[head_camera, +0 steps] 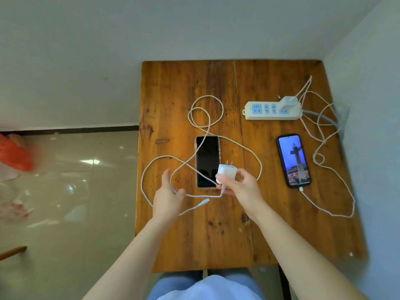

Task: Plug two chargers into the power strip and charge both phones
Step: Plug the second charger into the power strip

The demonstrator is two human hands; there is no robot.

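Note:
My right hand (240,187) grips a white charger block (227,172) with its two prongs pointing away, just over the lower edge of a dark-screened phone (207,162). My left hand (167,197) holds that charger's white cable (194,118), whose loose plug end (204,201) hangs below it. The cable loops over the dark phone. A white power strip (272,111) lies at the back right with another charger (289,101) plugged into its right end. A phone with a lit screen (294,160) lies in front of the strip, a cable (329,211) plugged into its near end.
The wooden table (216,234) stands against the wall in a corner. The plugged charger's cable coils along the table's right side. Tiled floor lies to the left, with a red bag (15,154) on it.

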